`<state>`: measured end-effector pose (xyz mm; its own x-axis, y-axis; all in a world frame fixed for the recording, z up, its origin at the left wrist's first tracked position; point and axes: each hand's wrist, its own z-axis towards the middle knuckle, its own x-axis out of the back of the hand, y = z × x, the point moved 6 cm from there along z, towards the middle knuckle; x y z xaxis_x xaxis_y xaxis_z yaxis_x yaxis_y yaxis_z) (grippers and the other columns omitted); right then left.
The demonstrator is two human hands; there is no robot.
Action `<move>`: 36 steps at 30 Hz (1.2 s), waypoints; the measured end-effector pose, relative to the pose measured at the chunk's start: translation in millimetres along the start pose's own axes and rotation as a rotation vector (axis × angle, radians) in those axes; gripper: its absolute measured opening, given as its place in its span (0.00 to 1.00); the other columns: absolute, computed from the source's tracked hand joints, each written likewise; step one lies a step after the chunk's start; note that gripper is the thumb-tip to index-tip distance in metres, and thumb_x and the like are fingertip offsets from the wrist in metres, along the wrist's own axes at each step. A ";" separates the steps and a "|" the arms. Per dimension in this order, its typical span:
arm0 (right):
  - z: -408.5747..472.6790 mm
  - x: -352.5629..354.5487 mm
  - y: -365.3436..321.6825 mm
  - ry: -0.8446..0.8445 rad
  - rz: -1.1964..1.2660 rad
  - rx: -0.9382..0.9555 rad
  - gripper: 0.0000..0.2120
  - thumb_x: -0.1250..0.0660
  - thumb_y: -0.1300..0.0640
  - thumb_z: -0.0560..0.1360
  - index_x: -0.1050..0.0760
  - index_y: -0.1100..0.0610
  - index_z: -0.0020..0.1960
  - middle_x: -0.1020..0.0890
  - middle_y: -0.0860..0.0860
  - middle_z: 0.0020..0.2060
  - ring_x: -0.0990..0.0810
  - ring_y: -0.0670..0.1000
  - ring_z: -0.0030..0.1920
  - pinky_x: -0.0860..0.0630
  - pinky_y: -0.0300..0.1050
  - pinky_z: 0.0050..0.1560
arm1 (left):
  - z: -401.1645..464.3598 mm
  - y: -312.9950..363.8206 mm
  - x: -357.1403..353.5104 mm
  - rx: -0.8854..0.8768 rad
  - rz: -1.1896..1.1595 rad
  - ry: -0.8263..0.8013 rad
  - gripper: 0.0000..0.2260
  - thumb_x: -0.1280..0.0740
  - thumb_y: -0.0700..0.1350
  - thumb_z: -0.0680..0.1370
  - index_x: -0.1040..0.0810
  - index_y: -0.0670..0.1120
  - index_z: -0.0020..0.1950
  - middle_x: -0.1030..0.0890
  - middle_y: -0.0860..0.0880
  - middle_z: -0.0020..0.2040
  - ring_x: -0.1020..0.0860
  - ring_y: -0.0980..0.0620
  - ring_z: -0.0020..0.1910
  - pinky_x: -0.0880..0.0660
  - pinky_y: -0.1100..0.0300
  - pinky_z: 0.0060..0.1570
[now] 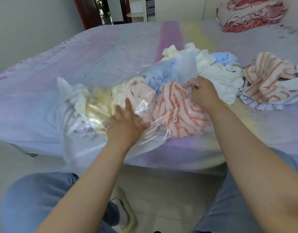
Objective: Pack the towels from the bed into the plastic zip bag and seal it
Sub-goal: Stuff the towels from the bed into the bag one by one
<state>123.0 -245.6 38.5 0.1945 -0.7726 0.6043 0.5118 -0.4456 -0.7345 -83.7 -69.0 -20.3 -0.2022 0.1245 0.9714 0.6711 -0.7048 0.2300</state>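
Pastel sheets cover the bed (111,47), where a clear plastic zip bag (103,101) lies near the front edge, already stuffed with white, yellow, pink, blue and orange-striped towels. Left hand (126,121) lies flat on top of the bag, fingers straight and spread, pressing the plastic down. Right hand (203,93) is curled at the bag's open mouth, pinching the plastic edge there. Just beyond it sits a loose pile of towels (229,73); a patterned pillow (250,12) rests at the far corner.
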 end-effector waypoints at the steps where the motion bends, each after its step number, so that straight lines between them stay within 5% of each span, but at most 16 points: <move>1: 0.5 7.9 -9.4 0.041 -0.040 0.038 0.14 0.42 0.62 0.71 0.18 0.56 0.47 0.19 0.55 0.52 0.21 0.58 0.52 0.24 0.47 0.53 | -14.7 15.2 -8.0 -0.034 0.016 -0.001 0.45 0.46 0.69 0.73 0.66 0.46 0.77 0.53 0.37 0.78 0.36 0.31 0.70 0.33 0.40 0.65; 5: -1.2 36.1 -53.0 0.125 -0.019 0.154 0.14 0.39 0.67 0.63 0.18 0.54 0.37 0.24 0.46 0.37 0.21 0.56 0.47 0.24 0.48 0.48 | -86.6 65.5 -61.6 -0.185 -0.093 -0.283 0.49 0.41 0.65 0.76 0.74 0.40 0.73 0.62 0.33 0.77 0.45 0.35 0.76 0.38 0.48 0.68; 7: -12.3 33.3 -75.1 -0.018 -0.051 0.200 0.15 0.38 0.70 0.65 0.20 0.52 0.35 0.27 0.44 0.33 0.23 0.51 0.42 0.26 0.43 0.44 | -98.4 62.5 -74.5 -0.199 -0.099 -0.440 0.45 0.41 0.64 0.76 0.66 0.42 0.77 0.48 0.34 0.77 0.37 0.37 0.73 0.34 0.49 0.66; 8: -21.7 28.7 -86.5 -0.104 -0.076 0.232 0.14 0.37 0.69 0.67 0.20 0.51 0.35 0.27 0.44 0.32 0.24 0.49 0.40 0.28 0.42 0.42 | -97.9 58.8 -69.9 -0.239 -0.066 -0.468 0.39 0.41 0.64 0.77 0.51 0.43 0.78 0.34 0.36 0.73 0.30 0.39 0.69 0.30 0.51 0.63; 10: -41.0 17.3 -103.8 -0.241 -0.166 0.295 0.15 0.34 0.65 0.70 0.26 0.48 0.30 0.29 0.44 0.31 0.27 0.45 0.36 0.32 0.42 0.39 | -95.1 52.9 -40.5 -0.304 -0.103 -0.410 0.24 0.43 0.65 0.77 0.21 0.48 0.57 0.16 0.45 0.52 0.19 0.47 0.52 0.24 0.55 0.54; 11: -50.4 12.5 -109.4 -0.293 -0.223 0.315 0.18 0.34 0.63 0.71 0.30 0.47 0.27 0.31 0.44 0.31 0.30 0.44 0.34 0.34 0.42 0.37 | -94.3 49.6 -18.6 -0.303 -0.187 -0.330 0.23 0.43 0.64 0.78 0.19 0.48 0.46 0.15 0.48 0.42 0.18 0.50 0.44 0.22 0.55 0.50; 13: -67.2 2.6 -113.1 -0.396 -0.346 0.340 0.17 0.38 0.60 0.73 0.33 0.46 0.29 0.32 0.45 0.34 0.31 0.46 0.35 0.36 0.41 0.35 | -97.3 44.7 34.4 -0.325 -0.352 -0.040 0.20 0.41 0.60 0.78 0.21 0.48 0.39 0.17 0.51 0.34 0.19 0.51 0.36 0.22 0.53 0.42; 15: -80.8 -6.5 -112.8 -0.489 -0.408 0.354 0.10 0.41 0.58 0.75 0.23 0.50 0.39 0.28 0.47 0.41 0.27 0.51 0.42 0.29 0.46 0.42 | -111.8 43.2 90.4 -0.444 -0.419 0.401 0.10 0.37 0.56 0.78 0.21 0.52 0.45 0.17 0.52 0.41 0.21 0.50 0.42 0.23 0.54 0.43; 17: -92.5 -14.1 -117.5 -0.541 -0.424 0.366 0.10 0.41 0.56 0.75 0.21 0.55 0.45 0.25 0.52 0.45 0.24 0.55 0.46 0.27 0.53 0.49 | -113.1 49.3 113.5 -0.607 -0.276 0.601 0.18 0.34 0.54 0.77 0.25 0.48 0.64 0.21 0.49 0.60 0.25 0.46 0.60 0.28 0.53 0.58; 19: -101.7 -19.7 -123.6 -0.589 -0.453 0.366 0.10 0.41 0.57 0.75 0.23 0.56 0.40 0.24 0.55 0.44 0.24 0.56 0.45 0.26 0.54 0.48 | -88.9 54.4 105.3 -0.699 -0.069 0.475 0.29 0.32 0.56 0.75 0.32 0.45 0.72 0.26 0.46 0.68 0.32 0.43 0.70 0.39 0.48 0.70; 22: -113.6 -19.3 -125.4 -0.683 -0.497 0.317 0.11 0.39 0.59 0.75 0.27 0.56 0.34 0.24 0.55 0.37 0.26 0.55 0.40 0.29 0.49 0.41 | -67.1 53.9 91.0 -0.687 -0.066 0.189 0.27 0.31 0.62 0.71 0.27 0.50 0.65 0.21 0.49 0.59 0.24 0.44 0.59 0.33 0.47 0.63; 25: -123.4 -7.2 -122.2 -0.795 -0.503 0.238 0.12 0.37 0.58 0.77 0.25 0.55 0.35 0.28 0.48 0.29 0.30 0.48 0.31 0.34 0.38 0.32 | -80.8 61.4 92.3 -0.824 -0.188 0.217 0.23 0.33 0.62 0.72 0.26 0.51 0.63 0.20 0.52 0.54 0.22 0.47 0.51 0.27 0.50 0.50; 28: -124.6 3.9 -115.0 -0.827 -0.505 0.206 0.17 0.38 0.53 0.78 0.32 0.55 0.31 0.32 0.47 0.27 0.35 0.46 0.28 0.37 0.37 0.29 | -85.8 66.1 90.3 -0.880 -0.237 0.295 0.20 0.30 0.58 0.72 0.26 0.51 0.61 0.22 0.52 0.57 0.26 0.48 0.53 0.29 0.53 0.50; 31: -127.0 0.6 -94.5 -0.944 -0.525 0.116 0.16 0.35 0.40 0.74 0.25 0.51 0.36 0.27 0.46 0.31 0.29 0.47 0.34 0.32 0.42 0.38 | -78.2 68.0 69.8 -0.906 -0.167 0.240 0.11 0.26 0.54 0.69 0.21 0.47 0.42 0.23 0.49 0.59 0.29 0.45 0.60 0.28 0.50 0.51; 33: -129.3 -6.7 -72.0 -1.014 -0.536 0.010 0.20 0.37 0.33 0.71 0.19 0.48 0.47 0.20 0.43 0.44 0.23 0.46 0.46 0.28 0.44 0.52 | -76.9 68.8 50.4 -0.938 -0.105 0.166 0.10 0.25 0.52 0.68 0.21 0.47 0.36 0.23 0.48 0.59 0.28 0.43 0.61 0.28 0.49 0.51; 36: -122.9 -15.2 -34.7 -0.958 -0.537 -0.081 0.11 0.35 0.51 0.76 0.19 0.52 0.56 0.19 0.46 0.51 0.22 0.50 0.55 0.27 0.46 0.60 | -76.6 61.7 24.5 -0.922 -0.084 0.058 0.11 0.23 0.52 0.67 0.21 0.48 0.35 0.23 0.50 0.60 0.30 0.45 0.62 0.31 0.50 0.55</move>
<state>-0.5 -274.0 16.9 0.5497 0.1861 0.8144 0.6744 -0.6741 -0.3012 -101.9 -162.9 13.2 -0.2763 0.1828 0.9435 -0.1750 -0.9749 0.1376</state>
